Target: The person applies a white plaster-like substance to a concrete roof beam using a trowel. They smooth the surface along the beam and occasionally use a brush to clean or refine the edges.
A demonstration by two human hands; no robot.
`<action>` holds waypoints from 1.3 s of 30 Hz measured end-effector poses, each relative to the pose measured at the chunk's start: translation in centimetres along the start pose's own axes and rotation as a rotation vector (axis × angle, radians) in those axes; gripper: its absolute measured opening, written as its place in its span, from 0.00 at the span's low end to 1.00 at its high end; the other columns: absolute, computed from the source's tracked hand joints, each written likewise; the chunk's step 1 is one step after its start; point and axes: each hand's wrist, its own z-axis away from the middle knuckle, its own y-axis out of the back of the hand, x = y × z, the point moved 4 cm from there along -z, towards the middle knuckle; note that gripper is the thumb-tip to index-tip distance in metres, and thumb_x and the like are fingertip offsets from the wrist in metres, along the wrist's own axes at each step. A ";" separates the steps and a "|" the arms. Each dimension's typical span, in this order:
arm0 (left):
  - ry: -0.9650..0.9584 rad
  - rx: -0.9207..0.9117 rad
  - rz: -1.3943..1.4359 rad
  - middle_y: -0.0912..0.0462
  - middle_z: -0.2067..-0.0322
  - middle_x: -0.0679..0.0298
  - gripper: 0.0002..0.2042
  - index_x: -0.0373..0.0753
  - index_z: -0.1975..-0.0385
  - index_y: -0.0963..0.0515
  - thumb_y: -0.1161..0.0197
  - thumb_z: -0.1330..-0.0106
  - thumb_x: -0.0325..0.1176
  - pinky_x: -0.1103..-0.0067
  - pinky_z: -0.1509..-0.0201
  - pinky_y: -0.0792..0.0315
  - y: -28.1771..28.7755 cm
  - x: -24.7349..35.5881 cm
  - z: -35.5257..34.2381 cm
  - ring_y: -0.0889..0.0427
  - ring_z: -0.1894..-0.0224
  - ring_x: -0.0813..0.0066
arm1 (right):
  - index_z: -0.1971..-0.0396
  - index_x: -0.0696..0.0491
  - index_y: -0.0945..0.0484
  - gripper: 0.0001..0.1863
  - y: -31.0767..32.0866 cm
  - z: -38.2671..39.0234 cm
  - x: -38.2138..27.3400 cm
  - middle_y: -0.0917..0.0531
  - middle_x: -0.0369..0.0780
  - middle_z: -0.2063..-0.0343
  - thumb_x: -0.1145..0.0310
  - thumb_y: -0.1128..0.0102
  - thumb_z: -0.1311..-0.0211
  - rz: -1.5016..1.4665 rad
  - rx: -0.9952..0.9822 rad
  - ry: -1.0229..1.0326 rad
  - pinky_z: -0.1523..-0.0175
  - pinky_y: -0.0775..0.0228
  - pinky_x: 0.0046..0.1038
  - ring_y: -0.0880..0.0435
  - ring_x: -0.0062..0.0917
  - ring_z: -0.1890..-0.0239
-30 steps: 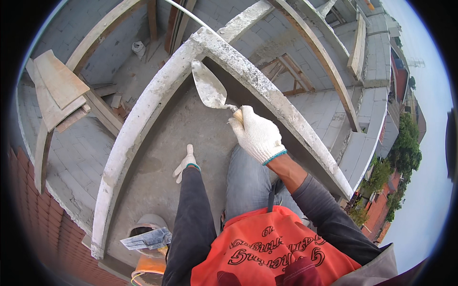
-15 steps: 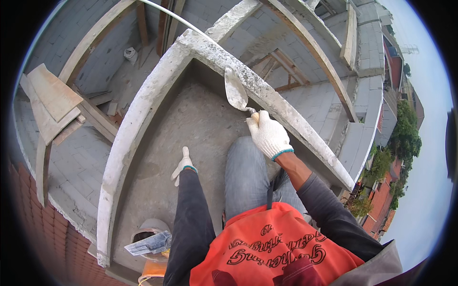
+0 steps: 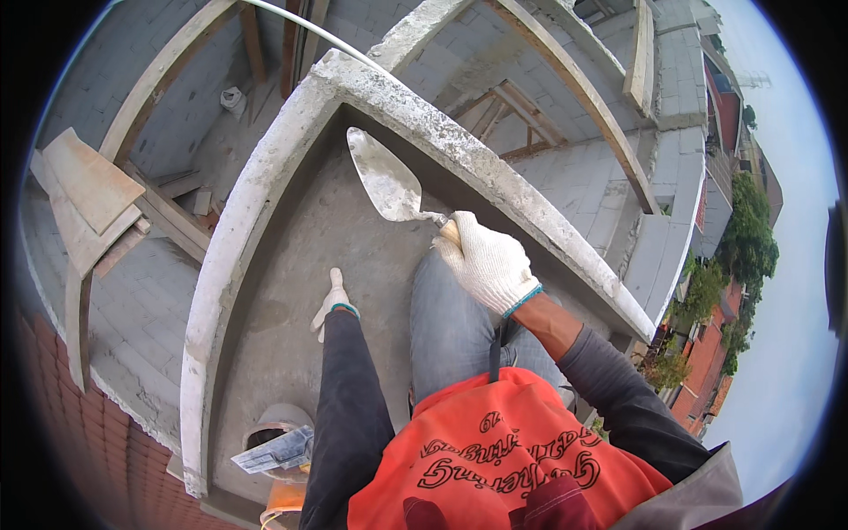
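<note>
My right hand [image 3: 484, 261], in a white knitted glove, grips the wooden handle of a trowel [image 3: 386, 177]. Its pale, mottled blade hangs over the grey cement floor [image 3: 300, 353] of a trough-like recess, near the inner corner of the concrete rim [image 3: 237, 231]. My left hand [image 3: 332, 302], gloved too, rests on that floor with fingers apart, holding nothing. My bent knee is just right of it.
At lower left stand a bucket [image 3: 283, 415] with a flat float [image 3: 272, 450] across it and an orange bucket [image 3: 283, 503]. Loose boards [image 3: 88, 190], timber beams [image 3: 574, 79], block walls [image 3: 662, 177] and a white pipe [image 3: 318, 31] surround the recess. A tiled roof [image 3: 115, 433] lies lower left.
The trowel blade moved right toward the rim, then back left, and now sits flatter, with my right hand slightly lower. The view has shifted a little. My left hand stays on the floor.
</note>
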 end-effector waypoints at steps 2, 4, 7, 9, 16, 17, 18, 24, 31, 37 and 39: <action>-0.009 0.032 0.027 0.69 0.12 0.44 0.93 0.28 0.13 0.64 0.32 0.71 0.96 0.44 0.16 0.44 -0.7 -0.2 -0.5 0.56 0.12 0.45 | 0.52 0.53 0.26 0.19 -2.7 -0.8 5.5 0.12 0.52 0.73 0.50 0.40 0.18 0.009 -0.001 -0.180 0.61 0.16 0.50 0.08 0.52 0.67; -0.023 0.118 0.092 0.62 0.12 0.44 0.92 0.28 0.14 0.62 0.31 0.71 0.95 0.47 0.16 0.41 -1.3 0.0 -1.5 0.51 0.13 0.46 | 0.51 0.52 0.25 0.18 -2.6 -1.2 8.0 0.11 0.52 0.72 0.50 0.41 0.17 -0.012 0.017 -0.233 0.62 0.16 0.49 0.08 0.52 0.66; -0.037 0.134 0.125 0.55 0.13 0.43 0.92 0.27 0.14 0.61 0.30 0.71 0.94 0.52 0.16 0.39 -0.9 0.1 -2.1 0.45 0.14 0.46 | 0.52 0.53 0.24 0.19 -1.2 -0.2 2.6 0.11 0.52 0.71 0.50 0.40 0.18 -0.055 -0.040 -0.119 0.60 0.16 0.51 0.08 0.53 0.65; -0.039 0.101 0.083 0.53 0.14 0.43 0.92 0.27 0.14 0.60 0.29 0.72 0.94 0.53 0.15 0.39 -1.0 0.8 -0.9 0.43 0.15 0.46 | 0.51 0.54 0.24 0.21 -0.4 0.9 -0.8 0.11 0.53 0.70 0.48 0.37 0.21 -0.053 -0.050 -0.013 0.56 0.18 0.55 0.08 0.55 0.63; 0.009 0.144 0.136 0.49 0.14 0.45 0.91 0.31 0.13 0.62 0.24 0.73 0.91 0.56 0.17 0.34 1.0 0.8 0.0 0.37 0.17 0.47 | 0.50 0.55 0.24 0.19 -0.5 -0.6 3.4 0.12 0.51 0.68 0.51 0.43 0.17 -0.068 -0.099 -0.214 0.64 0.16 0.50 0.08 0.50 0.68; 0.022 0.153 0.142 0.49 0.14 0.45 0.91 0.32 0.13 0.62 0.24 0.72 0.90 0.55 0.18 0.33 0.7 0.7 -0.1 0.37 0.17 0.47 | 0.50 0.55 0.25 0.22 0.3 -0.1 0.9 0.11 0.51 0.75 0.49 0.39 0.19 -0.149 -0.048 -0.114 0.63 0.18 0.53 0.08 0.53 0.68; 0.027 0.093 0.130 0.48 0.15 0.48 0.89 0.35 0.13 0.61 0.22 0.71 0.88 0.54 0.19 0.32 0.5 0.2 1.4 0.35 0.18 0.48 | 0.50 0.55 0.25 0.21 0.3 0.7 0.0 0.12 0.53 0.73 0.49 0.39 0.19 -0.132 -0.026 -0.015 0.60 0.18 0.55 0.09 0.55 0.67; 0.072 0.263 -0.052 0.47 0.14 0.49 0.88 0.42 0.12 0.65 0.19 0.69 0.85 0.50 0.21 0.29 1.5 0.4 4.3 0.35 0.18 0.47 | 0.48 0.56 0.26 0.24 -2.5 0.0 10.2 0.10 0.57 0.65 0.46 0.45 0.17 -0.195 -0.006 -0.394 0.51 0.19 0.57 0.09 0.59 0.60; 0.054 0.139 -0.028 0.50 0.13 0.51 0.88 0.41 0.11 0.62 0.25 0.70 0.90 0.48 0.19 0.32 1.5 0.4 2.9 0.39 0.16 0.50 | 0.47 0.56 0.25 0.24 -0.9 1.5 5.0 0.10 0.57 0.65 0.46 0.44 0.18 -0.147 -0.135 -0.244 0.52 0.20 0.57 0.08 0.57 0.59; 0.048 0.115 0.094 0.51 0.12 0.52 0.86 0.43 0.11 0.63 0.22 0.67 0.86 0.48 0.20 0.32 1.3 0.5 2.4 0.41 0.15 0.49 | 0.48 0.53 0.25 0.22 0.5 2.2 1.9 0.10 0.56 0.65 0.46 0.44 0.18 -0.200 -0.145 -0.242 0.51 0.19 0.57 0.09 0.58 0.59; 0.034 0.075 0.151 0.51 0.12 0.53 0.85 0.44 0.11 0.63 0.21 0.66 0.86 0.49 0.20 0.32 0.9 0.4 3.3 0.41 0.15 0.48 | 0.48 0.53 0.26 0.22 -0.5 2.6 1.9 0.10 0.56 0.66 0.46 0.43 0.18 -0.210 -0.093 -0.150 0.52 0.19 0.56 0.09 0.58 0.59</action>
